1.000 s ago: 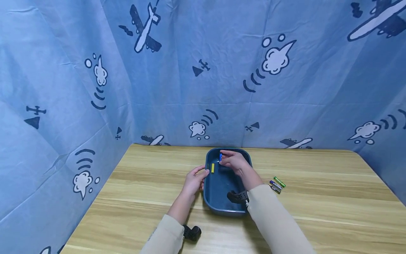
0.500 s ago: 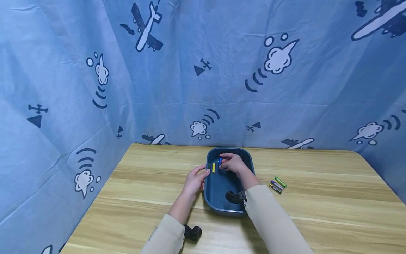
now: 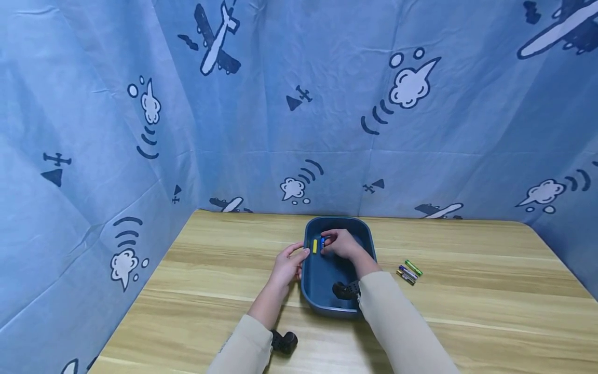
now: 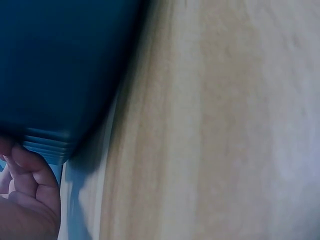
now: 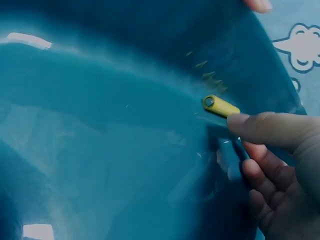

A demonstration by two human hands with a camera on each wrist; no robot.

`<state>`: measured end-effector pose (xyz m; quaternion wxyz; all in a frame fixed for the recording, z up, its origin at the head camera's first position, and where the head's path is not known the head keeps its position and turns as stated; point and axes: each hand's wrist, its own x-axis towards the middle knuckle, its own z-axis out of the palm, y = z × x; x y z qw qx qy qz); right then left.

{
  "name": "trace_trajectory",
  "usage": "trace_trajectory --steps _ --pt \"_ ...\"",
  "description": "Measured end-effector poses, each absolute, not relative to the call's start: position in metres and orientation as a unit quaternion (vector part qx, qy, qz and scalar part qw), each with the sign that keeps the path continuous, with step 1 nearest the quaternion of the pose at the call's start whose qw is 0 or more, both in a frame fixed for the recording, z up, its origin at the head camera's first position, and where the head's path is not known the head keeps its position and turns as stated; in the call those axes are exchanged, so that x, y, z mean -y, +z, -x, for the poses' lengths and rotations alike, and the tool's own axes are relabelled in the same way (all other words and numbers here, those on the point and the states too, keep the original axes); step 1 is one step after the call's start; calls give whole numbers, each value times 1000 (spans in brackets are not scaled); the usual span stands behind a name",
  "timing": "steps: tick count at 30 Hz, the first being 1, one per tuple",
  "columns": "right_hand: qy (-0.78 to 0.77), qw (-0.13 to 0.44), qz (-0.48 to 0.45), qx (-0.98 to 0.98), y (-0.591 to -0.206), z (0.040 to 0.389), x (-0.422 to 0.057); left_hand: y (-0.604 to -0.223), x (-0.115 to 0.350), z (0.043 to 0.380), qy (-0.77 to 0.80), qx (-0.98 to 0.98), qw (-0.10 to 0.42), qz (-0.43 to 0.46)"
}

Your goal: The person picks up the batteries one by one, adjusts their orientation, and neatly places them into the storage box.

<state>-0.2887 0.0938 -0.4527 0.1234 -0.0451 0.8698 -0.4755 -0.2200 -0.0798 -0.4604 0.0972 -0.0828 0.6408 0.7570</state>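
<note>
Your right hand (image 3: 342,243) reaches down inside the blue tub (image 3: 327,283), its forearm slanting over the right rim. Its thumb and index finger pinch the blue battery (image 3: 322,243) at its 2 ends, below the palm; whether it touches the tub's floor you cannot tell. Just left of those fingertips lies 1 yellow battery (image 3: 315,246). Your left hand (image 3: 286,266) grips the tub's left wall, thumb at the rim, fingers outside. Right of your right forearm, 3 batteries (image 3: 409,271) lie together on the counter (image 3: 187,291).
</note>
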Motion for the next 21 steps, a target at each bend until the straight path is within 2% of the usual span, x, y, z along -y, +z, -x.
trace_trajectory --steps 21 --pt "-432 148 58 -888 -452 285 -82 -453 83 218 762 -631 123 74"
